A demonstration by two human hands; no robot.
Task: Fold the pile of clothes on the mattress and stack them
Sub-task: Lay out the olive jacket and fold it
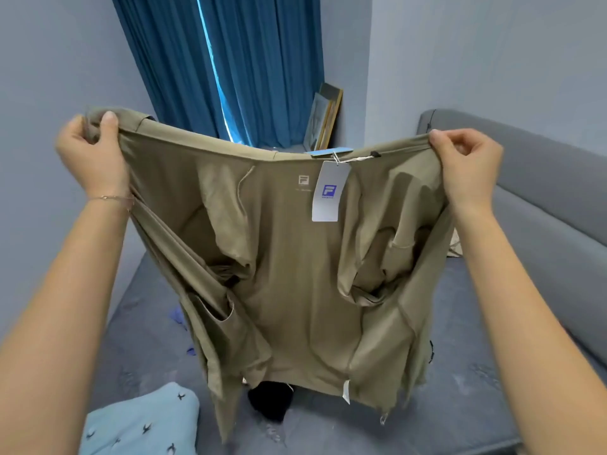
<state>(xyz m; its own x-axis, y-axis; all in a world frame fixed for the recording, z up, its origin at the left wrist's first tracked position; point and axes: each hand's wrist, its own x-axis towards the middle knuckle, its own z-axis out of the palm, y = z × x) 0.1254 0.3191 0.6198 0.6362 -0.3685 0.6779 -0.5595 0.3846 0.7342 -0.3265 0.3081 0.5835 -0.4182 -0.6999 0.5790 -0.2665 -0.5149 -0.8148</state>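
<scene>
Blue curtains (pixel 256 60) hang at top centre. Framed pictures (pixel 323 116) lean in the corner. A bird-patterned pale blue pillow (pixel 141 421) lies lower left.

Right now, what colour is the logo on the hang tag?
The logo is blue, on a whitish hang tag; head view.

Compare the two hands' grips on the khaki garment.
The left hand pinches its corner with the thumb upright in front and wears a bracelet. The right hand curls into a fist on its corner, wrist bare. Both hold the garment up by its top edge.
</scene>
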